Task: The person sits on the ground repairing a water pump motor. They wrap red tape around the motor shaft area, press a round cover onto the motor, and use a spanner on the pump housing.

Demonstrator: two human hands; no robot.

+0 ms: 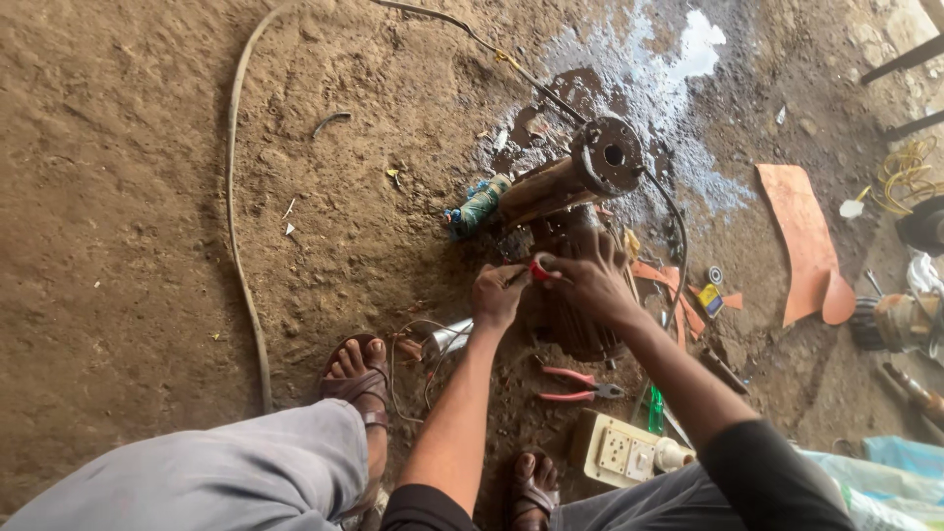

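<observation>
Fingers of my right hand (590, 278) pinch a small red roll of tape (540, 267) — my left hand (498, 293) grips its loose end, both over the rusty pump motor (575, 177) on the dirt floor (128, 147). Red-handled pliers (578, 383) lie near — untouched.

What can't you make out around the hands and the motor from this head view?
- Red roll: mostly hidden by the right hand and left hand; its kind is unclear.
- Motor: lower body behind the hands.
- Items at the right edge: cut off by the frame.
- Small bits near the orange sheet: too small.
</observation>
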